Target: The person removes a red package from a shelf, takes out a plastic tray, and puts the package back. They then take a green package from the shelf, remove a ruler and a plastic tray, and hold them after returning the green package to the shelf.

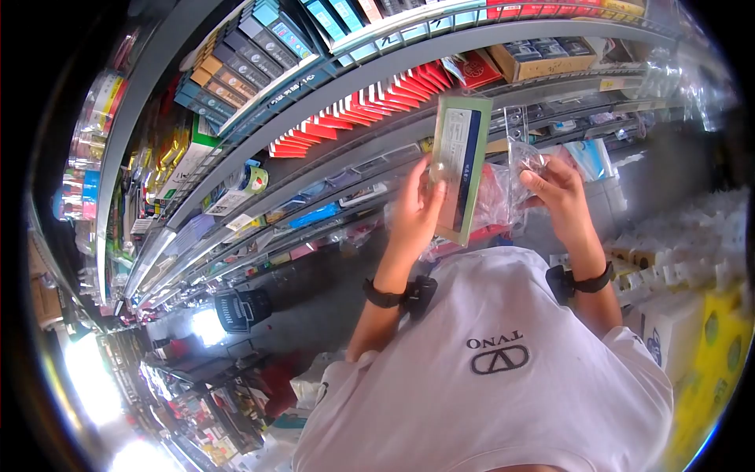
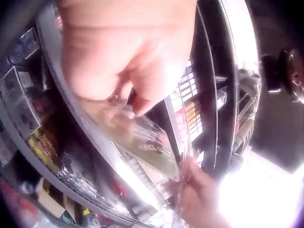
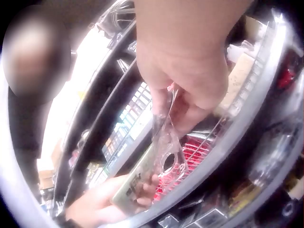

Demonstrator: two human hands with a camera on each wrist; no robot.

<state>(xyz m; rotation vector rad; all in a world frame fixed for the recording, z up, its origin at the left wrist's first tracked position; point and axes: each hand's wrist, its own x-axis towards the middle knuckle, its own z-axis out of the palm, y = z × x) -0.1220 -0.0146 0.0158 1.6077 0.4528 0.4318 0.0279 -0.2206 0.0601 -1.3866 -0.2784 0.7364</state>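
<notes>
My left hand [image 1: 418, 206] grips a flat green-edged package [image 1: 474, 177] by its side, the thumb lying over its front. A pale and navy label covers most of that face. To the right of it, my right hand [image 1: 560, 193] pinches clear plastic packaging [image 1: 517, 169] between thumb and fingers. In the right wrist view the crinkled plastic [image 3: 166, 145] hangs from the fingertips, with a round hole in it, right beside the green package [image 3: 130, 185]. The left wrist view shows the package partly hidden under the left hand [image 2: 128, 52].
Shelves stand in front, carrying a row of red packets [image 1: 370, 106], dark and teal boxes [image 1: 252, 55] and an open carton [image 1: 543, 59]. Lower shelves hold assorted packaged goods. A dark basket [image 1: 242, 309] is at the left, and yellow packs [image 1: 720, 346] are at the right.
</notes>
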